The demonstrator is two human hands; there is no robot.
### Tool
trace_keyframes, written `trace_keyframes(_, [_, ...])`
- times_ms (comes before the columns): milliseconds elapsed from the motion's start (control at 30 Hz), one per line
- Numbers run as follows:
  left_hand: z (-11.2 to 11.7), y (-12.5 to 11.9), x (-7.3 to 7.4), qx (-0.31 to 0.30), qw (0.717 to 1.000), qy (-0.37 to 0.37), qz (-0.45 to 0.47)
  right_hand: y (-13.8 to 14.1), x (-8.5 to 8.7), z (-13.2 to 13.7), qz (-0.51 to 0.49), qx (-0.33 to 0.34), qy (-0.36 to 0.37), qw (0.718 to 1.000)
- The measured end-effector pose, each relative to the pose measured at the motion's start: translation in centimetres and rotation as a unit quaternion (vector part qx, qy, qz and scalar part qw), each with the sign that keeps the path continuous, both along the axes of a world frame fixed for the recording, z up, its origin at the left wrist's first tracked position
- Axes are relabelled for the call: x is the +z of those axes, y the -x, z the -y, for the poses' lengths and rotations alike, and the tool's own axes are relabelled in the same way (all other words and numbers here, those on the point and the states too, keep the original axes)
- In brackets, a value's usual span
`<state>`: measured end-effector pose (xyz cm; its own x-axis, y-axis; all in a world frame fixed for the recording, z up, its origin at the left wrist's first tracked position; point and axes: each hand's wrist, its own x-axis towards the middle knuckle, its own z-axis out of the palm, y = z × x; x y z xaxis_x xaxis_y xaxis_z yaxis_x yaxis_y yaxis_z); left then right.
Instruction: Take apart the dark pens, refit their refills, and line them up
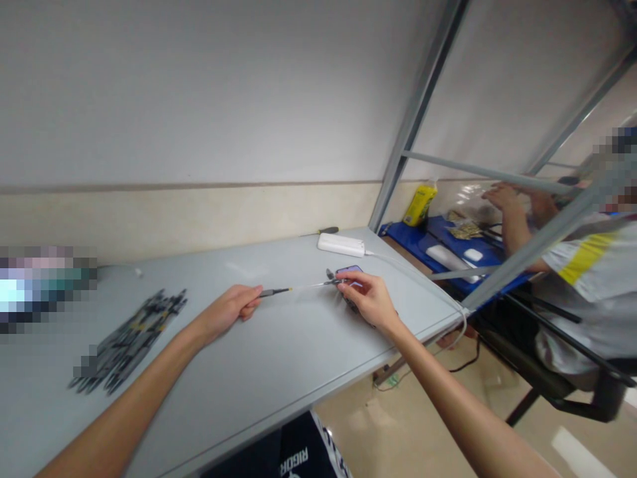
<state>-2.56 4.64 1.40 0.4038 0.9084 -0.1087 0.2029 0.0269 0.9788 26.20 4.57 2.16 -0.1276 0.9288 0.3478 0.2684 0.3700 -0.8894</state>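
Observation:
My left hand (233, 307) is closed around a slim dark grey pen-like piece (273, 292) with a small yellowish end pointing right. Facing it across a short gap is a thin, pale, needle-like piece (318, 285) with a dark fitting, pinched by my right hand (365, 297); its exact kind is too small to tell. Below and behind my right fingers lies a phone (354, 270), partly hidden. To the left of my left hand, a pile of dark pen-like sticks (134, 338) with some yellowish parts rests on the grey table (229, 392).
A white power bank or similar block (341, 244) with a white cable lies near the wall, beside a screwdriver (328, 230). Metal frame posts (418, 99) rise at the right. Beyond them a person (587, 265) works at a blue surface (413, 236). A dark box (279, 451) stands below.

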Motion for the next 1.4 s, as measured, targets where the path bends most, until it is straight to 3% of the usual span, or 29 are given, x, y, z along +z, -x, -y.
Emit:
trace_keyframes(667, [0.0, 0.0, -0.1, 0.001, 1.000, -0.004, -0.002, 0.8, -0.5, 0.4, 0.013, -0.011, -0.015, 1.000])
trace_keyframes(1033, [0.2, 0.0, 0.0, -0.014, 0.996, -0.048, -0.076, 3.3, -0.9, 1.1, 0.041, 0.027, 0.000, 0.999])
trace_keyframes(1400, [0.3, 0.5, 0.6, -0.036, 0.992, -0.062, -0.100, 3.5, -0.7, 1.0, 0.036, 0.039, 0.012, 0.999])
